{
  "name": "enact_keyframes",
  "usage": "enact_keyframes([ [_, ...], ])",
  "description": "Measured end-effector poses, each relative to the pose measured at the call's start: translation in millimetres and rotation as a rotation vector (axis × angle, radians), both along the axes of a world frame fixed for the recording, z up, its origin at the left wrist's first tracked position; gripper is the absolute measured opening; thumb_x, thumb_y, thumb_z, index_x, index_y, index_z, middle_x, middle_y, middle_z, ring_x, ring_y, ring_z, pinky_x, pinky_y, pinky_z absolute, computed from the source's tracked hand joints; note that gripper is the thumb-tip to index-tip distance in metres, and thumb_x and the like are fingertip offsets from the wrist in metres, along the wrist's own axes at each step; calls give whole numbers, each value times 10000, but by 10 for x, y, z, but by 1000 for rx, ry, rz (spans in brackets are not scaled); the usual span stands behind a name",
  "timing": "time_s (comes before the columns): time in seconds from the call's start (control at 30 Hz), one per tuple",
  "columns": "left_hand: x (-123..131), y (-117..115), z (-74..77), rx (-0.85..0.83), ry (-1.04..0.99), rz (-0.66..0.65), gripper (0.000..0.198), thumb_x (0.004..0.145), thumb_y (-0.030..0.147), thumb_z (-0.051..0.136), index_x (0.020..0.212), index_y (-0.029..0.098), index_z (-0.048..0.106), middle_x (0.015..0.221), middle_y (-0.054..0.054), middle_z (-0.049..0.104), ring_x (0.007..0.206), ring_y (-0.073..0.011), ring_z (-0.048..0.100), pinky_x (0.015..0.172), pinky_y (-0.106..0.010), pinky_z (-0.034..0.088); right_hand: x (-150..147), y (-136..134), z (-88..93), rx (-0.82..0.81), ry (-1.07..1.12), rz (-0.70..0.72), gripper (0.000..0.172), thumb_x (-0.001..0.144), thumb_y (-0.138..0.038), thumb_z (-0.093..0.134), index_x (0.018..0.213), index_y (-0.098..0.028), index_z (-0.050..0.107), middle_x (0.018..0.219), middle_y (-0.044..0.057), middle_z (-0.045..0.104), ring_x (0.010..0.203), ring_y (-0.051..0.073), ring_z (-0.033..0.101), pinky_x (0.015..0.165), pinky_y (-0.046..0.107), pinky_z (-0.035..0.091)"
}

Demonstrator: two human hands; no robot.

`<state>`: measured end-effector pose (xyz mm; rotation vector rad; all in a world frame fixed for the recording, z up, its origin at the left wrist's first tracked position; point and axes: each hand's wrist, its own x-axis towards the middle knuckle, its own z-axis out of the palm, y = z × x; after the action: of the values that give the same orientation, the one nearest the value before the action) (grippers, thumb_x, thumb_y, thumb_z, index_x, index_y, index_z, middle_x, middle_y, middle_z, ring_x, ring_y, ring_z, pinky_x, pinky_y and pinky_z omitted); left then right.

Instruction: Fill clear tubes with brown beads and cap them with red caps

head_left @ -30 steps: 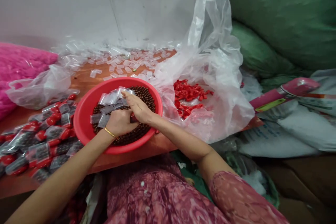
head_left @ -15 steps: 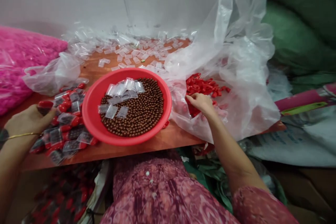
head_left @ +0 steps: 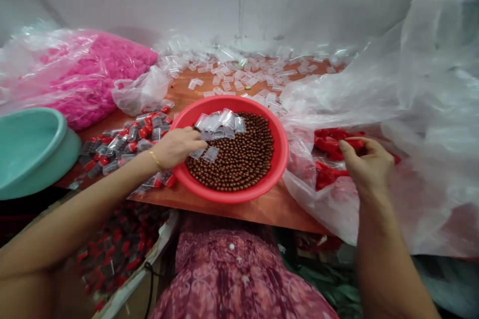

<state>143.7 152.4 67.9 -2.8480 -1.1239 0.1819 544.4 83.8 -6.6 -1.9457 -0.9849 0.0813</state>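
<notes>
My left hand (head_left: 181,147) reaches over the left rim of a red bowl (head_left: 279,159). Its fingers are drawn together at a clear plastic case (head_left: 197,153); the fingertips are partly hidden. Brown beads (head_left: 239,164) fill the bowl, with several more clear cases (head_left: 220,122) lying on top. On the right, my right hand (head_left: 370,159) pinches a red plastic cap (head_left: 354,145) between thumb and fingers. Beneath it, more red caps (head_left: 329,174) lie in an open clear plastic bag (head_left: 377,94).
Red-capped filled cases (head_left: 123,142) are heaped left of the bowl, beside a teal basin (head_left: 33,159) and a bag of pink pieces (head_left: 101,75). Clear cases (head_left: 239,72) are scattered along the wall. Below the table edge, a container holds more red-capped cases (head_left: 123,244).
My left hand has moved right, from the heap of capped cases into the bowl, without the case it held. My right hand has lifted a red cap. The view has swung left.
</notes>
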Motion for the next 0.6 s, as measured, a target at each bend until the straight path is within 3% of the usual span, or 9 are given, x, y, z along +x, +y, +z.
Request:
enact_keyframes([
  [0.1, 234, 139, -215, -112, 122, -211, 302, 820, 101, 444, 985, 250, 650, 937, -53, 655, 837, -158, 538, 751, -259, 401, -332, 8, 156, 305, 174, 160, 145, 706, -422, 583, 729, -282, 555, 875, 103, 673, 805, 239, 637, 751, 409, 473],
  [0.2, 340, 272, -363, -125, 175, -243, 271, 803, 117, 484, 967, 238, 662, 916, -59, 671, 846, -168, 554, 748, -264, 401, -735, 37, 241, 451, 393, 374, 171, 738, -427, 565, 773, -263, 531, 838, 48, 677, 767, 226, 650, 734, 425, 499],
  [0.27, 360, 310, -409, -125, 192, -254, 235, 797, 136, 508, 949, 216, 670, 911, -74, 677, 866, -181, 569, 760, -273, 408, -973, 65, 244, 463, 494, 508, 184, 734, -408, 587, 767, -237, 527, 717, 13, 664, 671, 200, 640, 686, 394, 511],
  [0.37, 374, 268, -420, -102, 212, -243, 209, 812, 164, 503, 935, 180, 671, 911, -104, 676, 886, -205, 585, 774, -297, 424, -1225, 112, 208, 338, 587, 681, 203, 757, -411, 593, 732, -219, 533, 620, -9, 626, 537, 145, 583, 575, 308, 491],
  [0.47, 408, 140, -370, -33, 184, -148, 262, 833, 139, 444, 1003, 155, 643, 948, -127, 667, 904, -216, 595, 758, -306, 440, -1334, 149, 176, 215, 590, 767, 248, 769, -443, 592, 710, -210, 529, 598, -16, 592, 490, 116, 535, 513, 268, 451],
  [0.6, 486, -28, -245, -68, 196, 238, 324, 870, 175, 351, 957, 81, 648, 908, -178, 675, 873, -249, 638, 693, -315, 475, -1335, 170, 133, 160, 486, 805, 263, 797, -448, 568, 713, -205, 516, 620, -16, 577, 523, 104, 515, 524, 251, 424],
])
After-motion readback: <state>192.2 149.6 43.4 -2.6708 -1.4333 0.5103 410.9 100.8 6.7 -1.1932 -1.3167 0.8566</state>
